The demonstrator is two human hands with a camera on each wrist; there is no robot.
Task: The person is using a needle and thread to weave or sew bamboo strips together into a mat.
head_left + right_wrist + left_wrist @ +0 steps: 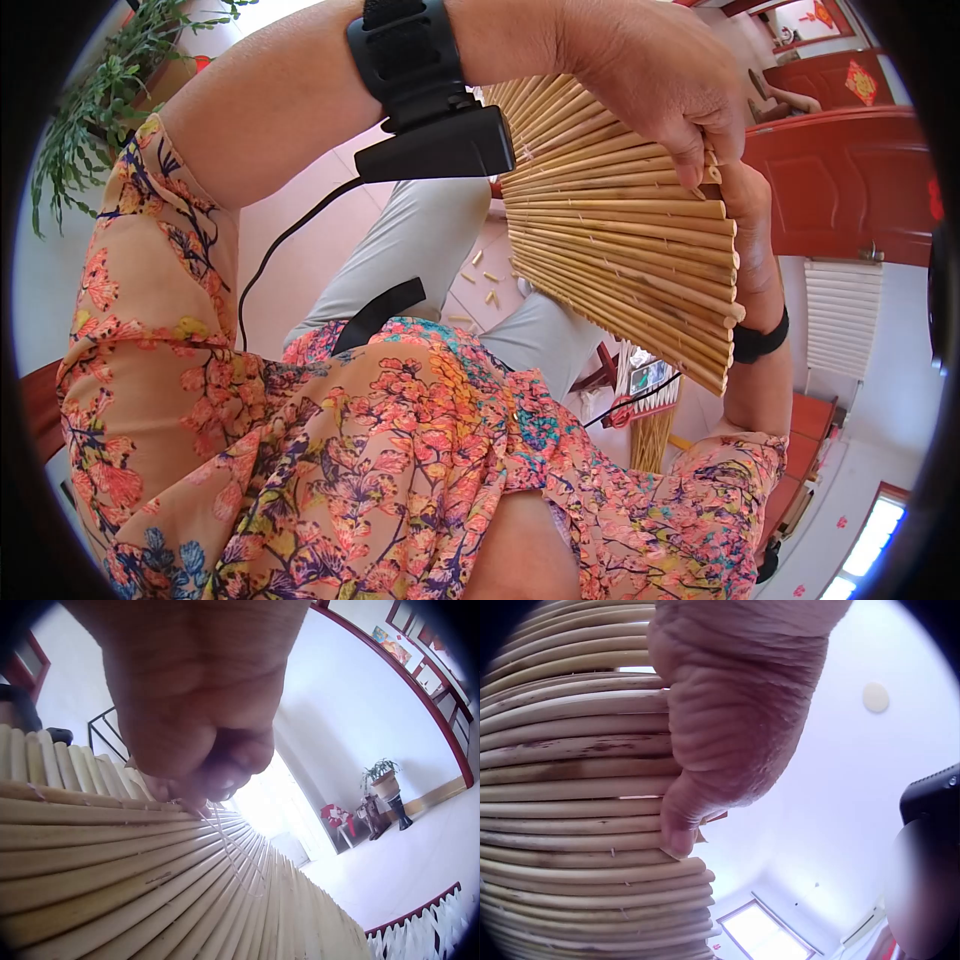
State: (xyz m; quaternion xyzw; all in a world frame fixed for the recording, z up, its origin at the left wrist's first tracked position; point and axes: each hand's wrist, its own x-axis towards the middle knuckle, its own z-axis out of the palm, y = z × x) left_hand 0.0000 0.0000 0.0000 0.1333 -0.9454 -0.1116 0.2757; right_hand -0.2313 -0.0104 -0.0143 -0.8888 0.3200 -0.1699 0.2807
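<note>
A fan-shaped mat of thin, pale yellow stalks (620,240), stitched side by side with thread, is held up over the lap. My left hand (660,85) reaches across the top and grips the mat's right edge. Its thumb (679,840) presses on the stalks close to their ends. Just below it, my right hand (752,215) holds the same edge, partly hidden behind the mat. In the right wrist view, curled fingers of the right hand (202,750) pinch at the stalks. A thin pale thread (232,866) hangs in a loop from there across the mat.
Short cut stalk pieces (490,275) are scattered over the tiled floor between the legs. A bundle of long stalks (652,440) sits below the mat, near the right arm. Beyond the hands stand a red cabinet (835,190) and a white radiator (842,320). A leafy plant (90,125) is at upper left.
</note>
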